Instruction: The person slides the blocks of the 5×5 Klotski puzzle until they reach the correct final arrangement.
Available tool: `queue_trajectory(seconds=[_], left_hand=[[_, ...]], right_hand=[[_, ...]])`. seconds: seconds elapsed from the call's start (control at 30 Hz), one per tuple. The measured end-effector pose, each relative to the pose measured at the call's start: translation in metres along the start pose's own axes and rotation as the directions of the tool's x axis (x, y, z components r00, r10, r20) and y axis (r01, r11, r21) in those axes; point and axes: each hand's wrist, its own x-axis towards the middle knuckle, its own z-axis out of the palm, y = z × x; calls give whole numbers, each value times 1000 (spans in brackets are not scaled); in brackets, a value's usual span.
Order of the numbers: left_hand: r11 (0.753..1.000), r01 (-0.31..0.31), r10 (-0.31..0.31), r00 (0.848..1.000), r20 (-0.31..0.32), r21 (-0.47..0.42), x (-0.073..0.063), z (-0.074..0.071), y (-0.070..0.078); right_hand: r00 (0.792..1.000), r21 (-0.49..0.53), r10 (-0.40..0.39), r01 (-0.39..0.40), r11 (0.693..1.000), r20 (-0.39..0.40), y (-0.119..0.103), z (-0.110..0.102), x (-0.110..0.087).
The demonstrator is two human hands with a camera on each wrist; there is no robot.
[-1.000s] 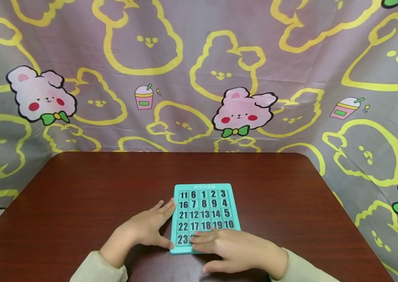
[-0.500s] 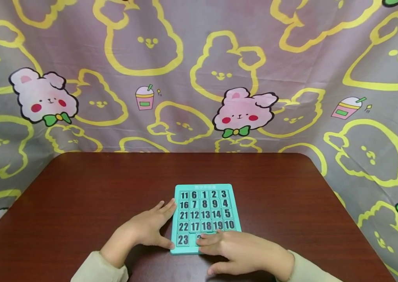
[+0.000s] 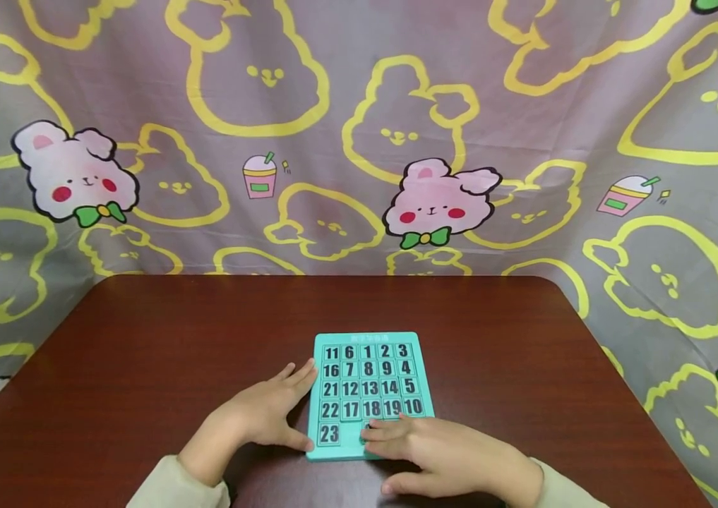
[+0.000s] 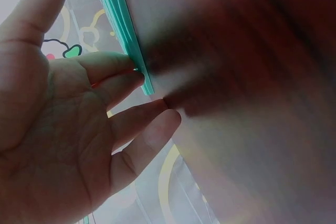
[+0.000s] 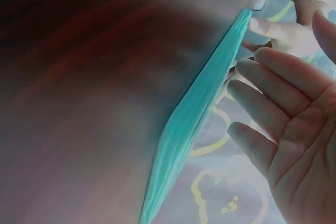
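Note:
A turquoise number sliding puzzle (image 3: 368, 339) lies on the table in the head view. Its tiles carry black numbers, and tile 23 (image 3: 330, 434) sits at the lower left with a bare slot to its right. My left hand (image 3: 263, 409) touches the puzzle's left edge with spread fingers, its thumb at the lower left corner. Over the bottom row lies my right hand (image 3: 441, 451), fingers extended and fingertips on a tile whose number is mostly covered. The rest of that row is hidden beneath this hand. Both wrist views show the puzzle's turquoise side edge (image 4: 123, 24) and extended fingers.
The dark red-brown wooden table (image 3: 206, 317) extends around the puzzle. Behind it and along both sides hangs a grey-pink curtain (image 3: 333, 85) printed with rabbits and yellow outlines.
My right hand has slid right along the bottom row, and the tile under its fingertips has moved right with it. A bare slot has opened beside 23. The left hand stays in place.

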Motion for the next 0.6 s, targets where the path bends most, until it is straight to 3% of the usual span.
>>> queue_trajectory(seconds=[0.6], left_hand=[[1000,-12,13,1000,-22,12,-1,0,1]], right_hand=[[996,-26,-69,70,997,54,-5,0,38]])
